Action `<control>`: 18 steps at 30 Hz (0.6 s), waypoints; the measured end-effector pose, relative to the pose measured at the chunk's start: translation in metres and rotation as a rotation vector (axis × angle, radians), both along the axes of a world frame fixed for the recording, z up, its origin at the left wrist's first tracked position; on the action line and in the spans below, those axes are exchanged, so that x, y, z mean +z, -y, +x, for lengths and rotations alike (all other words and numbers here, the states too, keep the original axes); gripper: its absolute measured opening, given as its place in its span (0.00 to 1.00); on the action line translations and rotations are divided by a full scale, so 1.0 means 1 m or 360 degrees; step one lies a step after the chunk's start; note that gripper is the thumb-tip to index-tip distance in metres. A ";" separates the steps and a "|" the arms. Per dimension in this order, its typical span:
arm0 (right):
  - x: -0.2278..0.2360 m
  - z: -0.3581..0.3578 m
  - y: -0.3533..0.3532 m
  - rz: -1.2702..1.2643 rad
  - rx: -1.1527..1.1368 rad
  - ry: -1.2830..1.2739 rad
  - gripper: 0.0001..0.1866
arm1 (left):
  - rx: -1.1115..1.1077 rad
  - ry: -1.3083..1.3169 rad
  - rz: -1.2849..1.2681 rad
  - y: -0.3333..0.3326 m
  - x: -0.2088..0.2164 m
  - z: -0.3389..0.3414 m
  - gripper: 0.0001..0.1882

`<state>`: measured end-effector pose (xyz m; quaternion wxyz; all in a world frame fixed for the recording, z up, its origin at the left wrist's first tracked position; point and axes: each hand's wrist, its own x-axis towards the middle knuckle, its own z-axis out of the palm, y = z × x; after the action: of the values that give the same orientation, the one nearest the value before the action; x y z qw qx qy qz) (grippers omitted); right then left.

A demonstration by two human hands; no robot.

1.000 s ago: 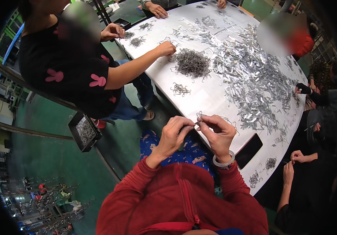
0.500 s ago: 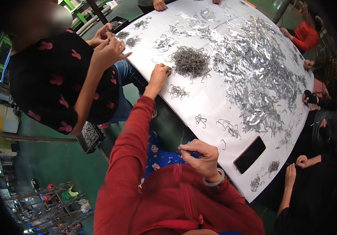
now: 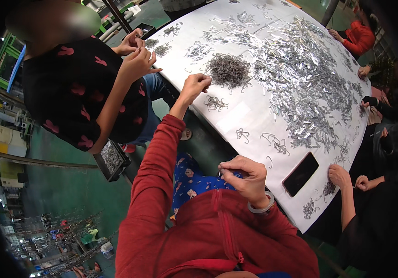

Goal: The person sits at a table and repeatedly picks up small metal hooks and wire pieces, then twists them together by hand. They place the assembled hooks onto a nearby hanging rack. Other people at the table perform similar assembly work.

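My left hand (image 3: 195, 88) is over the near left edge of the white-covered table (image 3: 250, 121), fingertips pinched together beside a dark heap of bent wire hooks (image 3: 228, 71). Whatever may be between those fingertips is too small to make out. A loose cluster of wire hooks (image 3: 216, 103) lies just below that hand. In front of my body, off the table's edge, my right hand (image 3: 247, 178) has thumb and forefinger closed on a small dark piece (image 3: 220, 173), its kind unclear. More hooks (image 3: 275, 143) lie scattered nearer to my right hand.
A broad spread of shiny flat metal pieces (image 3: 296, 78) covers the table's middle. A black phone (image 3: 301, 174) lies near its right front edge. Close on my left, a co-worker's hands (image 3: 139, 55) meet; another's hand (image 3: 340, 176) rests at right. A black bin (image 3: 111, 160) holds metal parts.
My left hand has drawn slightly right, its fingertips lifting off the heap's edge. My right hand has shifted a little right. The co-worker's hand at right has reached onto the table.
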<state>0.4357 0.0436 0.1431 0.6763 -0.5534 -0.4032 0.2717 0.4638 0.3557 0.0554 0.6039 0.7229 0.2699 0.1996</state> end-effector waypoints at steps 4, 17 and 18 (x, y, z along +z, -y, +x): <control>0.002 -0.003 0.003 0.0019 0.0014 0.0058 0.09 | -0.0215 -0.0295 0.0106 0.019 0.003 -0.011 0.09; -0.003 -0.004 -0.002 0.0025 0.0047 0.0050 0.09 | 0.0027 -0.0829 0.1555 0.065 -0.018 0.062 0.17; -0.004 -0.003 -0.003 0.0034 0.0055 0.0074 0.10 | -0.0027 -0.0816 0.1554 0.066 -0.022 0.066 0.14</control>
<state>0.4326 0.0463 0.1392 0.6678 -0.5452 -0.4313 0.2662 0.5299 0.2897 0.0334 0.1150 0.9467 0.2785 0.1142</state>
